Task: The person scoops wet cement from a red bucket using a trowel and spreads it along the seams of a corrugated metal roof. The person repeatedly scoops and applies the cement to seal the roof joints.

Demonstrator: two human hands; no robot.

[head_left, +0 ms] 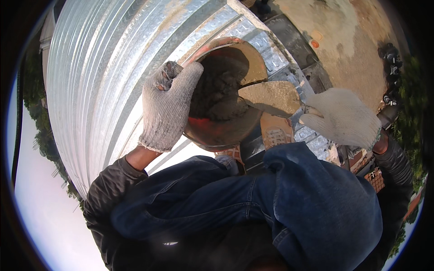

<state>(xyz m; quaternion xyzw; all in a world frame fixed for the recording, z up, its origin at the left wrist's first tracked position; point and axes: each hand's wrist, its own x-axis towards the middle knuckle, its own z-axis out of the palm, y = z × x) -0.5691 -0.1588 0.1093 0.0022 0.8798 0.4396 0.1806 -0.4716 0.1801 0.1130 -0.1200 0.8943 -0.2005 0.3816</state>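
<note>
A round bucket (257,67), reddish under a coat of grey-brown mortar, sits tilted in front of my knees. Dark wet mortar (219,88) lies inside it. My left hand (166,108), in a worn whitish knit glove, grips the bucket's left rim, with the thumb over the edge. In a similar glove, my right hand (346,118) is closed round the handle of a trowel (275,97). The trowel's mortar-smeared blade reaches over the right rim, its tip above the mortar. Most of the handle is hidden by the glove.
Corrugated metal sheets (95,86) slope away on the left. My shoes (276,133) rest close below the bucket, beside a ridged metallic strip (275,56). Far below on the right lies sandy ground (357,49), with dark objects (389,63) along its edge.
</note>
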